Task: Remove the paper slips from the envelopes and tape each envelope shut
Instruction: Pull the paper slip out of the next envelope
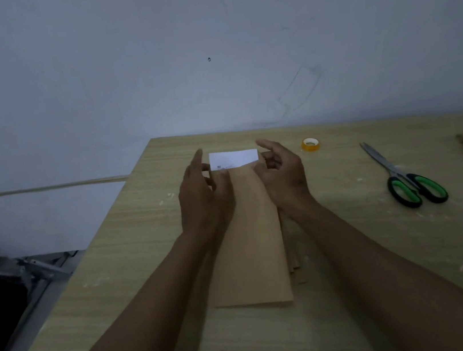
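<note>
Brown envelope (pixel 250 250) lies lengthwise on the wooden table (pixel 120 282), on top of a few more envelopes (pixel 294 259) whose edges show at its right. At its far end both hands meet: the left hand (pixel 202 197) and the right hand (pixel 283 178), fingers loosely curled, pinch its mouth, where a white paper slip (pixel 233 157) sticks out. Farther right lie green-handled scissors (pixel 404 176) and a tape roll (pixel 310 144).

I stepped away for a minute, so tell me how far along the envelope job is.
Nothing looks finished. In hand: the white slip sticks out of the top envelope, with the left hand and right hand at its mouth. Left: pulling it free, taping; the tape roll and scissors lie untouched. More envelopes wait beneath.
</note>
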